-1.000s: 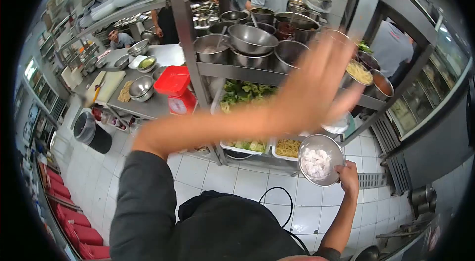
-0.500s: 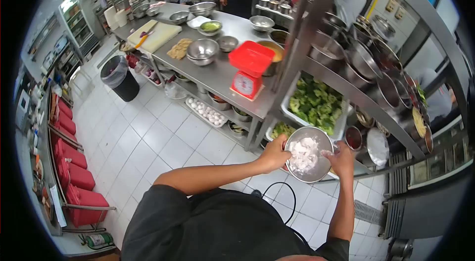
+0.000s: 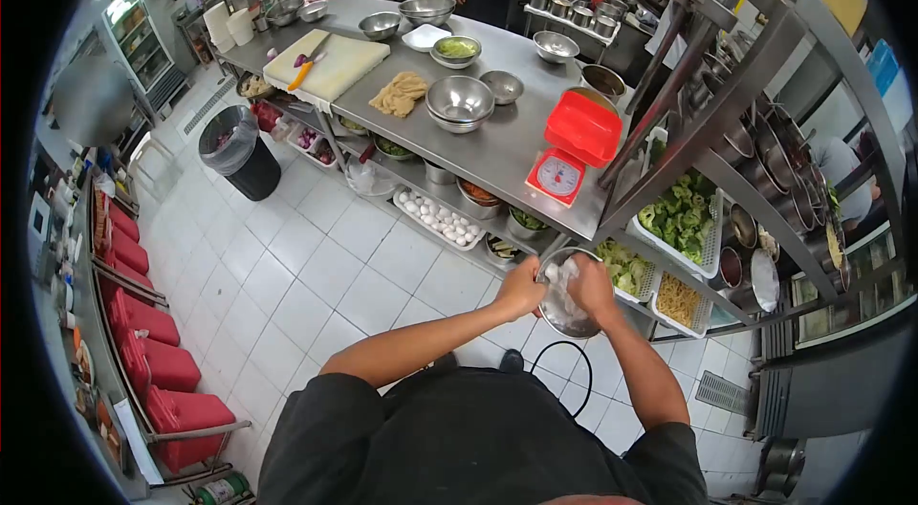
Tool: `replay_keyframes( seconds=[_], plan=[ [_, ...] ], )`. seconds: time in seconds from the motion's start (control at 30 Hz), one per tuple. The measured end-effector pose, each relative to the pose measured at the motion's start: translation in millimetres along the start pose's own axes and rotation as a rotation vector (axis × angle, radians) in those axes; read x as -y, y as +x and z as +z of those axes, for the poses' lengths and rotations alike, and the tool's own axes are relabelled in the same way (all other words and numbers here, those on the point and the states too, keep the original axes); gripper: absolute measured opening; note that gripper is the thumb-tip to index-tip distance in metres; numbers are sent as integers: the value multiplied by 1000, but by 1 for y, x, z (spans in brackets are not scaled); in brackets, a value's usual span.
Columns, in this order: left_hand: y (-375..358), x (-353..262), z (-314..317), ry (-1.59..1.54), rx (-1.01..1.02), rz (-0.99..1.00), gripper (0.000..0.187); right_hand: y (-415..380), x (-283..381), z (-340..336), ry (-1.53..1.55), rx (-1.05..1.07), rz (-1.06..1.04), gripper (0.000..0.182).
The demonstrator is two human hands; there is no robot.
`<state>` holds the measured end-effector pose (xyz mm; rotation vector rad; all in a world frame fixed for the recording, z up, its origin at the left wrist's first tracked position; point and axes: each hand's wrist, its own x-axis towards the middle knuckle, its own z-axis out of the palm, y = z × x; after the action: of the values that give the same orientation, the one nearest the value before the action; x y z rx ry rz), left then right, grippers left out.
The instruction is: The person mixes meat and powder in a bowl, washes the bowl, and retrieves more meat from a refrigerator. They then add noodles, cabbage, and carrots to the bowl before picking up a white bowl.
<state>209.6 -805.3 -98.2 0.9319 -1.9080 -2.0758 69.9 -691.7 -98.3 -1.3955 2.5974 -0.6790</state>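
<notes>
- Steel bowl [image 3: 579, 324], holding white, powdery-looking pieces [image 3: 557, 298], is in the air before the body, near the corner of the bench [image 3: 507, 143] and the pale green leaves [image 3: 623, 270].
- Left hand [image 3: 519, 290]: its grip is closed on the bowl's left side, steadying it.
- Right hand [image 3: 591, 289] has just changed most: half a second ago it was at the right rim; now it reaches inside, among the pieces. How far its grip is open, or whether it pinches any, I cannot tell.
- That shift suggests the work has passed from carrying to mixing or coating by hand, judging by the powdery look.
</notes>
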Motion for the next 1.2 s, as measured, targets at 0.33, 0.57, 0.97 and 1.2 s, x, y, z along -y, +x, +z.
replay_keyframes(
  seconds=[0.33,0.57,0.97,1.2],
  plan=[
    [15,-24,-67,-162,-92,121,32,47,93,-25,-163,56,-57,59],
    [28,8,-94,-69,-172,175,27,65,87,3,-178,63,-85,52],
    [2,-12,-131,-242,-105,64,26,66,131,22,-165,394,-303,41],
    [-16,-8,-152,-430,-174,7,26,81,149,11,-183,267,-361,41]
  ],
)
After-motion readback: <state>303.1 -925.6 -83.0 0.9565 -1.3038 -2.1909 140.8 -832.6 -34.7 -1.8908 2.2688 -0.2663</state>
